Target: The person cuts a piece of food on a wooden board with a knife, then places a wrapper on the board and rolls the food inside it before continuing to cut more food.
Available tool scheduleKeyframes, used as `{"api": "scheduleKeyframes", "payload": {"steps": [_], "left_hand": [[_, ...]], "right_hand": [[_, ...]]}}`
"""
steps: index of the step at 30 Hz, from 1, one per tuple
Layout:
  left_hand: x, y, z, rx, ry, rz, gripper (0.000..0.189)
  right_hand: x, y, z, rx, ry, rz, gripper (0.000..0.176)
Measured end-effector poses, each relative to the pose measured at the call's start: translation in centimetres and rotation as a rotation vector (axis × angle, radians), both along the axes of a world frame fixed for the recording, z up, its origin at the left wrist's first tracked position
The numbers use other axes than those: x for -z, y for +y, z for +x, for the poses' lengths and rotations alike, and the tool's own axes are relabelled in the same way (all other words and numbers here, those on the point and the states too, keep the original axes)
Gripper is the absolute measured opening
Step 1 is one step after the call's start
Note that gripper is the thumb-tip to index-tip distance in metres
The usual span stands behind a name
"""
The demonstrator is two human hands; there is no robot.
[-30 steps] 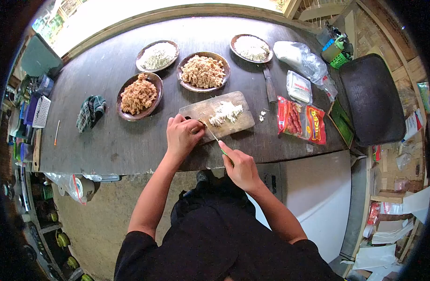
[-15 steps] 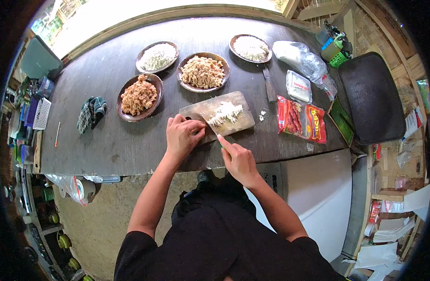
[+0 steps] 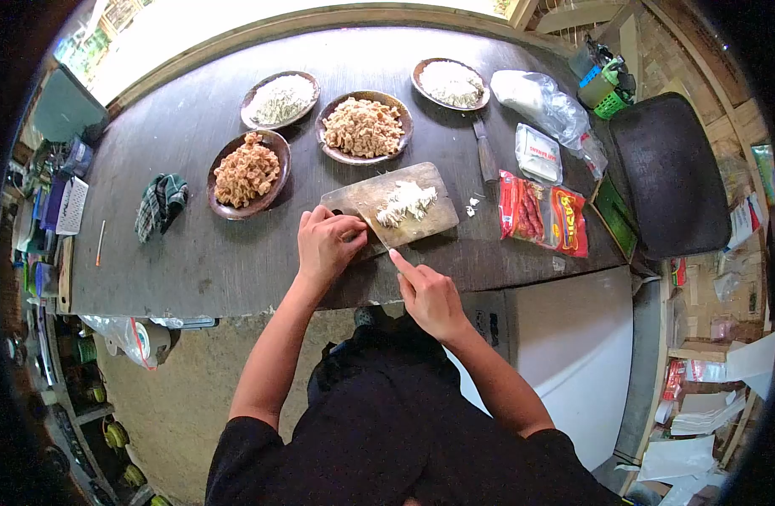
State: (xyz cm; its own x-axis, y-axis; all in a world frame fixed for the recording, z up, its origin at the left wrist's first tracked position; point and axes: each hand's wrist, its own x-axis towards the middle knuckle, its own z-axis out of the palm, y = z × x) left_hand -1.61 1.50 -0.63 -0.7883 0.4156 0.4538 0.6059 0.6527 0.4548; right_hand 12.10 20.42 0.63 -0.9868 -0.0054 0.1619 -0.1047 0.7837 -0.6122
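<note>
A wooden cutting board (image 3: pixel 434 226) lies tilted near the table's front edge, with a heap of finely chopped white pieces (image 3: pixel 407 203) on it. My right hand (image 3: pixel 434 295) grips a knife (image 3: pixel 377 234), its index finger stretched along the back. The blade points up and left across the board, its tip close to my left fingers. My left hand (image 3: pixel 327 246) presses down at the board's left end with its fingers curled together. Whatever is under those fingers is hidden.
Beyond the board stand a bowl of light brown crumbly food (image 3: pixel 362 126), a bowl of redder pieces (image 3: pixel 247 171) and two plates of white shreds (image 3: pixel 280 99) (image 3: pixel 452 83). At right lie another knife (image 3: pixel 486 152), a red sausage packet (image 3: pixel 543 215) and plastic bags (image 3: pixel 539 101). A checked cloth (image 3: pixel 161 206) sits left.
My right hand has shifted slightly down, and the knife blade sits a little farther left, closer to my left fingers. The left hand stays almost in place.
</note>
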Motion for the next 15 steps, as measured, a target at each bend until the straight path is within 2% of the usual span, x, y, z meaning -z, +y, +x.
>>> {"api": "scheduleKeyframes", "payload": {"steps": [11, 15], "left_hand": [[0.2, 0.1, 0.0, -0.041, -0.037, -0.006, 0.010], [-0.3, 0.1, 0.1, -0.029, -0.027, 0.014, 0.009]], "right_hand": [[0.5, 0.7, -0.2, 0.014, -0.005, 0.016, 0.049], [0.4, 1.0, 0.1, 0.010, 0.084, 0.031, 0.051]]}}
